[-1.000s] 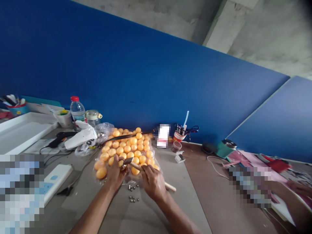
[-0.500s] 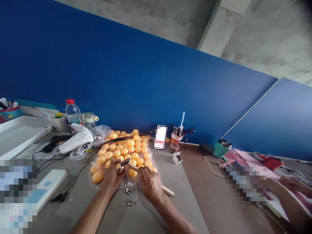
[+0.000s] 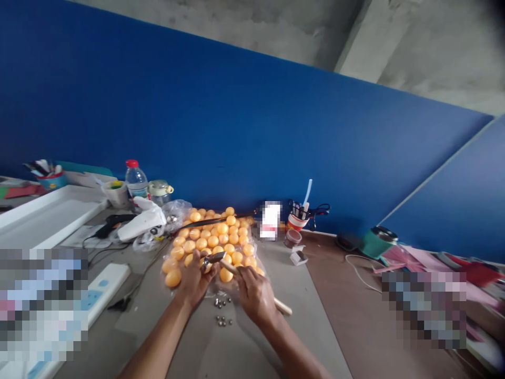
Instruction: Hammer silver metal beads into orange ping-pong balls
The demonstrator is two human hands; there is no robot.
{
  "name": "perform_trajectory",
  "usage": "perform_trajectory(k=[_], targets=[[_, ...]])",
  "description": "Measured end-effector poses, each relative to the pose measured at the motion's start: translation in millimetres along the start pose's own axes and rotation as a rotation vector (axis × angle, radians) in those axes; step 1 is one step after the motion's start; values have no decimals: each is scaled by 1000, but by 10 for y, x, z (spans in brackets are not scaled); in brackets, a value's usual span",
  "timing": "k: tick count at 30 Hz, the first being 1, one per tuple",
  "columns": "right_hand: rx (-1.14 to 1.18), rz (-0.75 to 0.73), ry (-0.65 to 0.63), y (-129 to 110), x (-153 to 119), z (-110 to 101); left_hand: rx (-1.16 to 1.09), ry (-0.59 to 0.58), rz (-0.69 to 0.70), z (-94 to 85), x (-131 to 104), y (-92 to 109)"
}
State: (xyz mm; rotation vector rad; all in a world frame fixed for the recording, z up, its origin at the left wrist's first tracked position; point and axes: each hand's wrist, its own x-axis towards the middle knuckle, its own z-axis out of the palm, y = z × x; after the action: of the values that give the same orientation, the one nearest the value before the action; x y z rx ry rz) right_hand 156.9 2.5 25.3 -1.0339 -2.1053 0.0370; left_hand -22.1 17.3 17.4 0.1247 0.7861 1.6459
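Observation:
In my right hand [image 3: 256, 295] is the pale wooden handle of a hammer [image 3: 283, 307], fingers wrapped round it. The dark metal head of the hammer tilts toward my left hand [image 3: 196, 281]. There, my thumb and fingers close on a small shiny metal piece [image 3: 204, 262] right at the head's end; whether it is separate from the head I cannot tell. Just behind both hands lies a clear plastic bag of orange balls [image 3: 213, 241]. Several small steel balls [image 3: 221, 320] sit in two loose groups on the grey table between my forearms.
Left of the bag are a power strip [image 3: 106, 287], a glue gun [image 3: 112, 225], a bottle [image 3: 136, 181] and a white tray [image 3: 47, 216]. Behind to the right stand a pen cup [image 3: 298, 221], a small jar [image 3: 293, 238] and a teal tumbler [image 3: 379, 242]. A blue partition [image 3: 236, 121] closes the back.
The view has swung slightly left, so everything appears farther right. Both hands keep their grips, and the hammer stays at nearly the same tilt. The co-worker's arm at right has left the view.

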Motion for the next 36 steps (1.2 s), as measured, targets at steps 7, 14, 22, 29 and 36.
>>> perform_trajectory(k=[7,14,22,29,36], targets=[[16,-18,-16,31,-3,-10,36,-52,67,-29,30,-35],[23,-36,6,2,-15,20,110,-128,58,-12,-3,-61],[10,-48,8,-23,-7,9,119,-125,18,-14,-6,-78],[5,-25,-23,-6,-3,-22,116,-133,15,-59,8,-31],[63,-30,63,19,-17,-27,97,-98,73,-26,-6,-23]])
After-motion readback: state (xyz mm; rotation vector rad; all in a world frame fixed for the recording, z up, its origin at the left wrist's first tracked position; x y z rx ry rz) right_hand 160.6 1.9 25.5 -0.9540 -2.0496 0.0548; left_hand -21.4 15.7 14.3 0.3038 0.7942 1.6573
